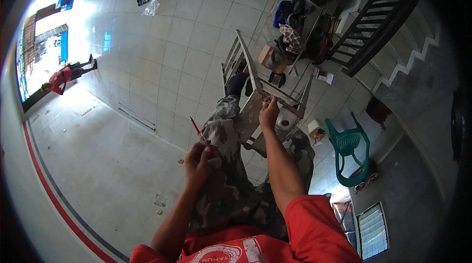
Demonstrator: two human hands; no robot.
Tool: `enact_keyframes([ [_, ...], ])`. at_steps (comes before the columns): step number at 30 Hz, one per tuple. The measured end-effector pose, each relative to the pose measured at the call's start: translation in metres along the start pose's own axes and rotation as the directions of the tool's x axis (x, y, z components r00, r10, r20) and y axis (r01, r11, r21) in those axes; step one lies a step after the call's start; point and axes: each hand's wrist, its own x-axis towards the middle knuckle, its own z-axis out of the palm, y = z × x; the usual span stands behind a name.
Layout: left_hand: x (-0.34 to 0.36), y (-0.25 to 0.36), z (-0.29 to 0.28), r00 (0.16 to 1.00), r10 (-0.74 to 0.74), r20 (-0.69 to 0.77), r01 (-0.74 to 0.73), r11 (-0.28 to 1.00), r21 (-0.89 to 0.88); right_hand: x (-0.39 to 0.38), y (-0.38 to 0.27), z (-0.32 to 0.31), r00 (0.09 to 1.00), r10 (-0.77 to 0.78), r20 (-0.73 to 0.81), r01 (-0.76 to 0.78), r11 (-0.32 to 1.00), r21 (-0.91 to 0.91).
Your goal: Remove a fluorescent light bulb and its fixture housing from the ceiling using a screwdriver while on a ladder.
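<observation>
My left hand [200, 160] is closed round a slim red tool [195, 126] with a dark pointed tip; its exact kind is too small to tell. A small pale scrap [215, 162] shows beside those fingers. Farther forward and to the right, my right hand [269, 110] has its fingers pinched together over a worn wooden stand [250, 115]. What they hold, if anything, I cannot make out. Just right of that hand, on the stand, is a round white container [285, 121] with something brown inside. My legs in camouflage trousers [221, 184] are against the stand.
A green plastic chair [348, 142] lies to the right, near a white bucket [316, 128]. Beyond the stand are a cardboard box [268, 56], bags [290, 14] and a staircase with dark railing [378, 22]. A person in red [60, 77] is by the bright doorway.
</observation>
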Motion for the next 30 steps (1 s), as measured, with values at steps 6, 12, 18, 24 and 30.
enact_keyframes([
  [6, -0.003, 0.004, 0.001, 0.996, 0.085, 0.0, -0.085, 0.996, -0.013, -0.011, -0.035, -0.04, 0.988, 0.154, -0.023, -0.15, 0.98, 0.129],
  [12, -0.023, 0.08, 0.0, 0.953, 0.298, 0.06, -0.291, 0.951, -0.103, 0.017, -0.087, -0.114, 0.981, 0.195, 0.005, -0.17, 0.842, 0.512],
  [18, -0.121, 0.167, -0.084, 0.775, 0.584, -0.242, -0.625, 0.766, -0.151, -0.008, -0.312, -0.179, 0.862, -0.464, 0.206, 0.388, 0.864, 0.321],
  [24, -0.241, 0.246, -0.114, 0.464, 0.789, -0.403, -0.871, 0.489, -0.046, -0.214, -0.529, -0.269, 0.109, -0.947, 0.303, 0.729, 0.283, 0.623],
  [30, -0.398, 0.284, -0.147, -0.24, 0.563, -0.791, -0.836, 0.294, 0.464, -0.388, -0.64, -0.349, -0.562, -0.827, -0.013, 0.489, -0.345, 0.801],
])
